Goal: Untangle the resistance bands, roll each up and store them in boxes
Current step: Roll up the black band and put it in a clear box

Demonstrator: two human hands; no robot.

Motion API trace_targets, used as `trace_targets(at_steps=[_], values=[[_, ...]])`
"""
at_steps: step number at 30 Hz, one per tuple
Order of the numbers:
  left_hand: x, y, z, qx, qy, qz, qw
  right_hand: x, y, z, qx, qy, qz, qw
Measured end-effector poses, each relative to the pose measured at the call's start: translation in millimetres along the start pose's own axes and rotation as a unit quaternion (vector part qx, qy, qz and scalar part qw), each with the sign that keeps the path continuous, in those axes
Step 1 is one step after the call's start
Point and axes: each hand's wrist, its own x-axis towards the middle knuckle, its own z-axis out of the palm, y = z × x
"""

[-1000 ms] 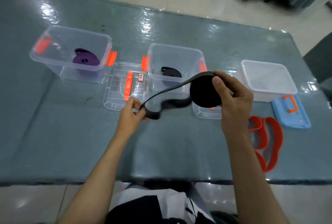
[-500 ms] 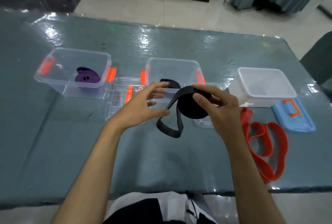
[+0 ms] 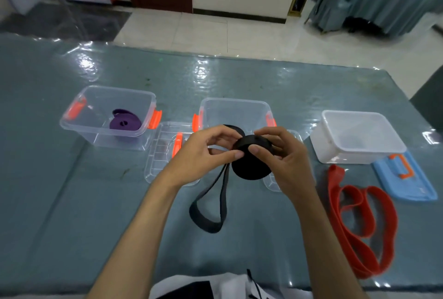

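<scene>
Hands [image 3: 242, 155] before middle box [image 3: 236, 113]; red band [image 3: 364, 222] aside

The black band [image 3: 250, 164] is mostly wound into a thick, flat coil held up above the surface, with a loose loop of its tail hanging down from the coil's left edge. A second black coil [image 3: 233, 128] sits in the middle clear box [image 3: 236, 113], largely hidden behind the hands. In the left clear box [image 3: 107, 116], which has orange latches, lies a rolled purple band [image 3: 125, 123], its outer end lifting a little. The white box [image 3: 357, 139] stands to the right. Near it, the red band [image 3: 364, 222] sprawls unrolled on the surface in overlapping loops, one end touching the white box's front.
</scene>
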Motion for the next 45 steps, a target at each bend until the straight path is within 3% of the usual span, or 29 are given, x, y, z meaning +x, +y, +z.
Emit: trace_targets(at_steps=[5,10,12,19,25,37,40,45], values=[[-3,-3,-12,-0.021,0.009,-0.007,1.000,6,1,7,0.031,-0.037,0.009,0.999],[0,-2,-21,-0.020,0.026,-0.008,0.999,15,2,-1,0.046,-0.144,0.025,0.988],[0,-1,-21,-0.017,0.033,-0.011,0.999,18,1,-3,0.046,-0.151,0.019,0.987],[-4,-10,-32,-0.080,0.038,-0.023,0.996,19,-3,1,0.079,-0.023,-0.006,0.997],[0,-2,-25,-0.145,0.071,0.016,0.987,18,-10,18,0.143,0.068,0.010,0.987],[-5,5,-2,-0.191,0.149,0.023,0.970,6,-22,35,0.242,0.146,0.057,0.958],[-9,6,-9,-0.165,0.146,0.032,0.975,-1,-20,44,0.264,0.130,0.079,0.952],[-17,8,-20,-0.145,0.176,0.027,0.973,-7,-17,35,0.198,0.055,0.128,0.970]])
